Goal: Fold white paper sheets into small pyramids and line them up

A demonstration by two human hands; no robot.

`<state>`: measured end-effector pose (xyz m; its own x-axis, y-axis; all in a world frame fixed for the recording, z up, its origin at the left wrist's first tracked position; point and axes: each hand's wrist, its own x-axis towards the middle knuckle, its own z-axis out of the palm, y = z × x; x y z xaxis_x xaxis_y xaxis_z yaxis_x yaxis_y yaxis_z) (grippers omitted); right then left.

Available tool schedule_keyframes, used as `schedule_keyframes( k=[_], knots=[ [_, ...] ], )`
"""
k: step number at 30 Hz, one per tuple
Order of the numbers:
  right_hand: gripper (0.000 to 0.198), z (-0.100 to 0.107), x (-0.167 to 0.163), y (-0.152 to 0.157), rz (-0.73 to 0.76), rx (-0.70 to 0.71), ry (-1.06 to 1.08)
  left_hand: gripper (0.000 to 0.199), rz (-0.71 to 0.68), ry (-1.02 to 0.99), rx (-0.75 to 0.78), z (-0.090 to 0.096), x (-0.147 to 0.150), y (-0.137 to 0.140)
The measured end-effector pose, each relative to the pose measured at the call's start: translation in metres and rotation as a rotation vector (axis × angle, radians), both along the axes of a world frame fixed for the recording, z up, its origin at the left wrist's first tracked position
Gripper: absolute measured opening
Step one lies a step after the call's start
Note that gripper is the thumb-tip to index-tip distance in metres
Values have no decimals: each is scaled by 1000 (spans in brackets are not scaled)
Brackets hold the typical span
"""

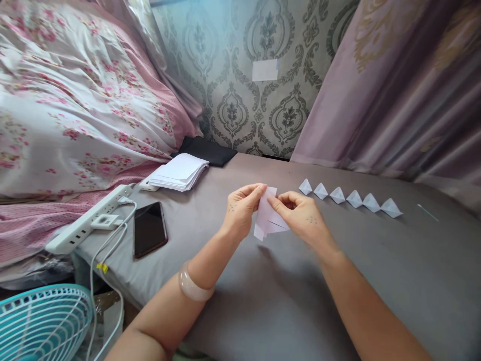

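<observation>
Between my two hands, above the grey cloth surface, is a piece of white folded paper [267, 215] with several flaps hanging down. My left hand [242, 208] pinches its upper left edge between thumb and fingers. On the other side, my right hand [300, 213] grips the upper right part with its thumb on top. To the right, several small folded paper pieces [337, 195] stand in a slanting row. A stack of white paper sheets [180, 171] lies at the back left.
A black phone [150, 229] lies left of my arms, beside a white power strip [90, 218] with cables running off the edge. A blue fan [41, 321] stands at lower left. A dark flat item [208, 151] rests near the wall, and a thin white stick [428, 212] lies far right.
</observation>
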<state>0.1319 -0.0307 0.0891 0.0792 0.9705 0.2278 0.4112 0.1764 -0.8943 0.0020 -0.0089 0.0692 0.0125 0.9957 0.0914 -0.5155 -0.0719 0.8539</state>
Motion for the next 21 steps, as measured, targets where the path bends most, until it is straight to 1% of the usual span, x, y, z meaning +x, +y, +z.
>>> schedule_keyframes(
  k=[2, 4, 7, 10, 16, 18, 21],
  knots=[
    [31, 0, 3, 2, 47, 3, 59, 25, -27, -38, -14, 0, -1, 2],
    [34, 0, 3, 3, 85, -14, 146, 24, -39, -57, 2, 0, -2, 3],
    [36, 1, 2, 4, 154, -41, 247, 20, -31, -32, 43, -1, -1, 1],
    [32, 2, 2, 3, 213, -79, 283, 19, -19, -11, 59, -2, 1, -1],
    [31, 1, 3, 3, 245, -137, 250, 21, 49, 16, 75, -1, 1, -3],
    [31, 0, 2, 3, 242, -152, 250, 21, 46, 13, 67, -1, 1, -3],
    [32, 1, 1, 3, 207, -158, 266, 22, 6, 7, 51, -2, 1, -2]
  ],
)
